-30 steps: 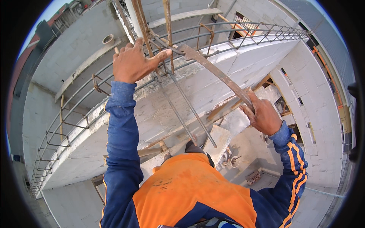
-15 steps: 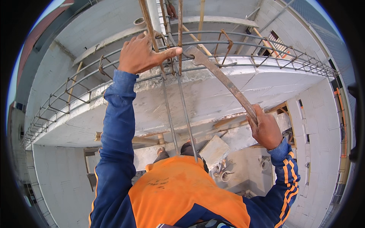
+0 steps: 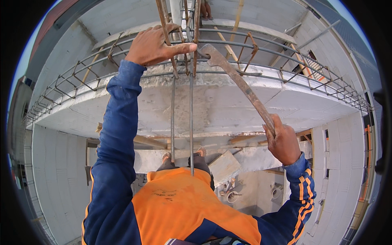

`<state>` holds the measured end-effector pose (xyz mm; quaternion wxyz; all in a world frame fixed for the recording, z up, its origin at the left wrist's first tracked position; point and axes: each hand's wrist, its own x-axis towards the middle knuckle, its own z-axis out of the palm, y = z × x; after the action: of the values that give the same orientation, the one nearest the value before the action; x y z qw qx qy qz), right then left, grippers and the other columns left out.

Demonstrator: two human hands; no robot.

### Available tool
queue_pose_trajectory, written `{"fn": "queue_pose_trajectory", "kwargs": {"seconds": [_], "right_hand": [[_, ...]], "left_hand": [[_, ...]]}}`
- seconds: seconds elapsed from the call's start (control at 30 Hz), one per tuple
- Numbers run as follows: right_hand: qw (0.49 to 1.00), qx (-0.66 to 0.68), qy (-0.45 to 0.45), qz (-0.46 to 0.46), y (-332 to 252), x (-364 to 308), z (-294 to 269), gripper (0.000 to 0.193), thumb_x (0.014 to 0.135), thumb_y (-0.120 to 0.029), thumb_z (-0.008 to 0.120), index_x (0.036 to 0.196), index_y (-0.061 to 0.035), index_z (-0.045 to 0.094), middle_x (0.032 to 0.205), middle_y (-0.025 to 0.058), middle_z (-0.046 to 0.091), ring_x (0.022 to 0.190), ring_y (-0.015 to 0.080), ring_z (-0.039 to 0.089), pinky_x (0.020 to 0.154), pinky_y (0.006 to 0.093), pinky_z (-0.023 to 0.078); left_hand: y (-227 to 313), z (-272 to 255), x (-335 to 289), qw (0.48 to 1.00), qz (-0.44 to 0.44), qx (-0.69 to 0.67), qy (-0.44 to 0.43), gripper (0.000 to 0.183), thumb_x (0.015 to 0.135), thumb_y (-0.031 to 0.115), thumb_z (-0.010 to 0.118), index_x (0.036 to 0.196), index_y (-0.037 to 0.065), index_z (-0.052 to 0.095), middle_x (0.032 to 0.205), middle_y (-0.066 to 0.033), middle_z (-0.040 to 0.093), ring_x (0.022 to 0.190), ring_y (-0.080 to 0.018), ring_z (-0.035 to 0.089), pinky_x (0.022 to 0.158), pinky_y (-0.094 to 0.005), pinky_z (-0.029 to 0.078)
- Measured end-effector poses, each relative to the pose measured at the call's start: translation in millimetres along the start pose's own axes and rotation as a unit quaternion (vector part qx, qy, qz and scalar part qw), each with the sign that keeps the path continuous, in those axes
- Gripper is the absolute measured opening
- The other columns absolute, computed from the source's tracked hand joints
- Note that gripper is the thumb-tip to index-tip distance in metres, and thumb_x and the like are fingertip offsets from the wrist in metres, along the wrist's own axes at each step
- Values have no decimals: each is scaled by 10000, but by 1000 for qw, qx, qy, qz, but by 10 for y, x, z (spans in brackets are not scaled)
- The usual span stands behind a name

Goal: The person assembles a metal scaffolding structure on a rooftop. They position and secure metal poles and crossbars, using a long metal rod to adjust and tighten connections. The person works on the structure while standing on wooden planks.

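My left hand (image 3: 152,45) grips the rusty upright rebar (image 3: 163,22) at the wall top. Its fingers curl behind the steel, partly hidden, and its thumb stretches right to a second upright bar (image 3: 197,24). In my right hand (image 3: 283,142) is the handle of a rebar bending wrench (image 3: 246,89), a long flat rusty steel bar. The wrench's notched head lies beside the upright bars, hooked on a short dark bar end. Two straight grey bars (image 3: 191,114) extend from the uprights toward my body.
A horizontal rebar cage (image 3: 314,61) runs along the pale block wall (image 3: 245,104). Another person's hand (image 3: 207,11) is beyond the bars. Below are a plank ledge (image 3: 143,160), a loose board (image 3: 224,166) and a round bucket (image 3: 232,197). Wooden props (image 3: 228,45) lean behind the cage.
The view has shifted and turned slightly. Both hands keep their grips, and the wrench head stays by the upright bars. The other person's hand shows more.
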<state>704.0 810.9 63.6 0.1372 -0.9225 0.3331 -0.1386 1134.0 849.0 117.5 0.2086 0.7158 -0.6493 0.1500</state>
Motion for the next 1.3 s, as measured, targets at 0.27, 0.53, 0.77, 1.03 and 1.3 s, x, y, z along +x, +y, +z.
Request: {"fn": "queue_pose_trajectory", "kwargs": {"seconds": [0.27,0.53,0.77,1.03,1.3], "right_hand": [[999,1,-6,-38,203,130,-25,303,898,-95,629,1151,-38,472,645,227,604,620,462,601,539,545,448],[999,10,-24,-34,313,156,51,348,871,-72,640,1171,-47,466,661,231,608,630,460,612,541,548,462],[999,28,-12,-31,366,161,129,263,913,-73,626,1127,-55,475,663,243,596,650,484,598,528,534,440],[998,37,-35,-26,413,148,187,335,873,-70,630,1156,-66,450,714,222,630,665,460,624,559,533,482],[995,74,-43,-43,489,202,135,309,886,-68,633,1145,-60,466,681,238,604,656,473,610,543,527,475]], "left_hand": [[13,3,-3,999,-26,25,-5,1154,627,927,567,1286,-20,603,1201,-328,621,1135,-469,616,979,-526,503],[37,10,-3,997,-52,61,-12,1155,617,917,592,1301,-14,591,1256,-317,599,1177,-479,585,1015,-540,471],[60,23,-31,997,-58,51,11,1144,631,912,587,1298,-17,591,1269,-315,591,1209,-477,561,1033,-547,452],[126,-28,-26,996,-73,43,-2,1142,616,898,621,1309,-9,586,1262,-297,603,1180,-456,593,1005,-516,482],[216,-68,-24,995,-85,-47,17,1107,594,884,660,1214,-33,649,1120,-296,670,1074,-439,655,946,-482,512]]}}
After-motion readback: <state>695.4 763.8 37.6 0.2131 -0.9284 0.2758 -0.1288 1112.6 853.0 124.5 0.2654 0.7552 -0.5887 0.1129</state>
